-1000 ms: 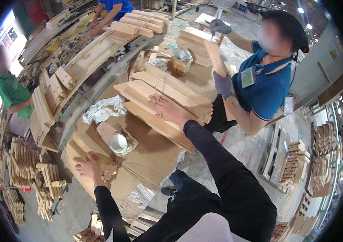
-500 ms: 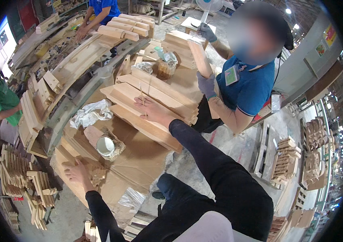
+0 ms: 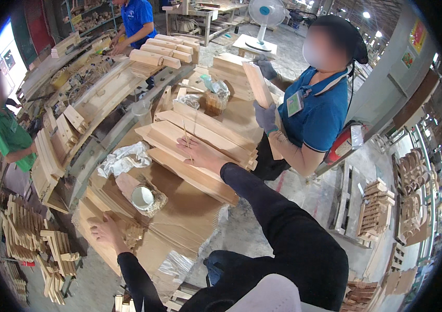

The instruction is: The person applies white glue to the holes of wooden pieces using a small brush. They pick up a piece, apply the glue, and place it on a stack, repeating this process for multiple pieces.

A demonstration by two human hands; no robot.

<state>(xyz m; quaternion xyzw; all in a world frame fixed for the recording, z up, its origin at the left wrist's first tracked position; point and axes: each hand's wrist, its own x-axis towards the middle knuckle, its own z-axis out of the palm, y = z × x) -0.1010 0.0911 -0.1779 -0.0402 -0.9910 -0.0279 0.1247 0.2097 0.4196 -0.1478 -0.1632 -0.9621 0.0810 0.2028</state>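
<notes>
We saw a slim, straight, tan stick (image 3: 185,131) tucked between the fingers of the bare right hand (image 3: 200,155), which lay over long, pale wooden boards (image 3: 161,134) near the middle of the view; those fingers were fanned slightly apart, with the stick held slantwise among them; the bare left hand (image 3: 107,232) rested on a group of shorter, pale wooden pieces (image 3: 109,200) at lower left, its thumb and fingers standing wide, though we could not tell how firmly it pressed; between the two hands we found a round, white-rimmed cup (image 3: 142,197), and just beyond it a crumpled white cloth (image 3: 126,159); under all of these spread a flat, brown cardboard sheet (image 3: 184,218), with a crinkled, clear plastic wrapper (image 3: 176,264) near its lower edge; across from us, at upper right, stood a co-worker in a blue collared shirt (image 3: 312,114), whose grey-gloved hands held a pale wooden plank (image 3: 258,86) upright at a tilt; farther off we noticed a white round-headed fan (image 3: 266,13) on a low table, a person in a green shirt (image 3: 10,132) at far left, and another person in a bright blue shirt (image 3: 137,18) at the top.
</notes>
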